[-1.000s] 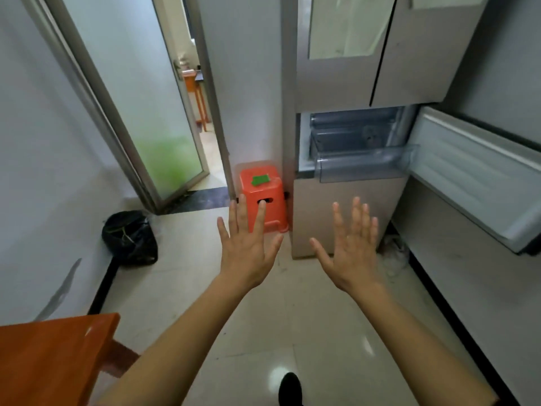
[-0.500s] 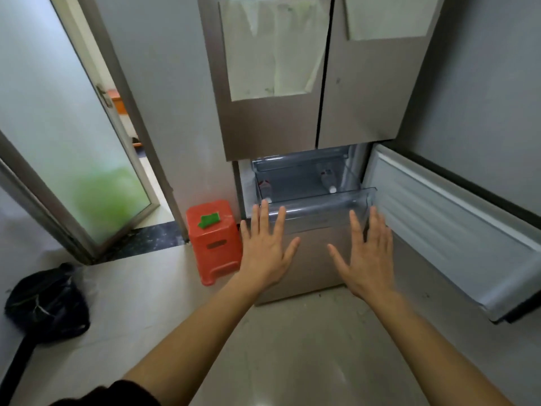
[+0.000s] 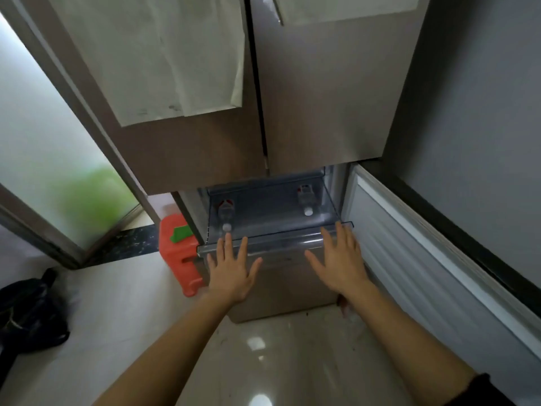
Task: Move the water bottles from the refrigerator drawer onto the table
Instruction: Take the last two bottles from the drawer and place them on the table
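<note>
Clear plastic drawer (image 3: 272, 247): it stands pulled out of the refrigerator (image 3: 316, 106), below the closed upper doors and beside the swung-open lower door (image 3: 424, 244).
Left bottle (image 3: 226, 212): lies on its side in the drawer, near the left wall, white cap toward you.
Right bottle (image 3: 305, 197): lies near the right wall, well apart from the first, cap also toward you.
Progress: you have moved nothing that I can see; both bottles are in the drawer and no table is in view, so the whole carry is left.
Your left hand (image 3: 232, 271): palm down, fingers spread and empty, fingertips at the drawer's front lip, just short of the left bottle's cap.
Your right hand (image 3: 341, 262): palm down, fingers spread and empty, fingertips over the lip's right end.
Arms: both reach forward and down, roughly parallel.
Likely next: reach each hand over the lip to its nearer bottle.
</note>
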The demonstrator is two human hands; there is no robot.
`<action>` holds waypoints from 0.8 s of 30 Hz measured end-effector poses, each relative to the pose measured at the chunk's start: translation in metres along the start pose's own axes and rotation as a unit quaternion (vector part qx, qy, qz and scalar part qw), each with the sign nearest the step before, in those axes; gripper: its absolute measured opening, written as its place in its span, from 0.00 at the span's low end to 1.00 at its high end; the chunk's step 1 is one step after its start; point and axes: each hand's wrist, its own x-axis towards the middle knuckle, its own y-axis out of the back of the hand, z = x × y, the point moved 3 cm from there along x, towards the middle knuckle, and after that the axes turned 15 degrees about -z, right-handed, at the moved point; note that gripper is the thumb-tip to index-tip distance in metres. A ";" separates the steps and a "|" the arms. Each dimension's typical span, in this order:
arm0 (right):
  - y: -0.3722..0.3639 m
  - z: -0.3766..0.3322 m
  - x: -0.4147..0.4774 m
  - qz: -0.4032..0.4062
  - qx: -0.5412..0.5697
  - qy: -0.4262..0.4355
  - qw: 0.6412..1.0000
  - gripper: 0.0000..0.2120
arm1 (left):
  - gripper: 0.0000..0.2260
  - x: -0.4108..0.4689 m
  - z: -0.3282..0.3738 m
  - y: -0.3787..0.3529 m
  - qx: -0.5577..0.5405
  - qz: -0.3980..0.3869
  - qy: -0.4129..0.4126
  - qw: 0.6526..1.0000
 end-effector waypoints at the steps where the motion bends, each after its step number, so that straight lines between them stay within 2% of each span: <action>1: 0.005 0.002 0.014 -0.013 0.000 0.007 1.000 0.37 | 0.33 0.008 0.002 0.001 0.000 -0.005 0.011 1.000; 7: 0.014 -0.009 0.089 -0.073 -0.027 0.045 0.996 0.35 | 0.32 0.064 -0.012 0.011 -0.011 -0.023 0.037 0.999; 11: 0.008 -0.014 0.148 -0.105 -0.015 0.035 0.994 0.35 | 0.32 0.115 -0.030 0.014 -0.022 -0.059 0.032 0.997; 12: 0.006 -0.014 0.163 -0.115 -0.019 0.026 0.993 0.35 | 0.34 0.131 -0.037 0.011 -0.027 -0.075 0.030 0.996; 15: -0.005 -0.007 0.209 -0.175 -0.010 -0.013 0.985 0.35 | 0.51 0.172 -0.061 -0.006 -0.010 -0.131 0.018 0.991; 16: -0.009 -0.005 0.225 -0.201 -0.001 -0.027 0.979 0.35 | 0.53 0.180 -0.064 -0.008 -0.002 -0.145 0.015 0.989; 18: -0.019 0.001 0.255 -0.237 0.019 -0.046 0.970 0.36 | 0.49 0.180 -0.063 -0.004 -0.005 -0.161 0.012 0.987; 21: -0.036 0.007 0.284 -0.276 0.021 -0.072 0.958 0.36 | 0.34 0.174 -0.056 -0.002 -0.033 -0.172 0.014 0.985; 24: -0.055 0.012 0.304 -0.294 0.020 -0.097 0.951 0.40 | 0.38 0.180 -0.062 -0.013 -0.021 -0.186 0.010 0.982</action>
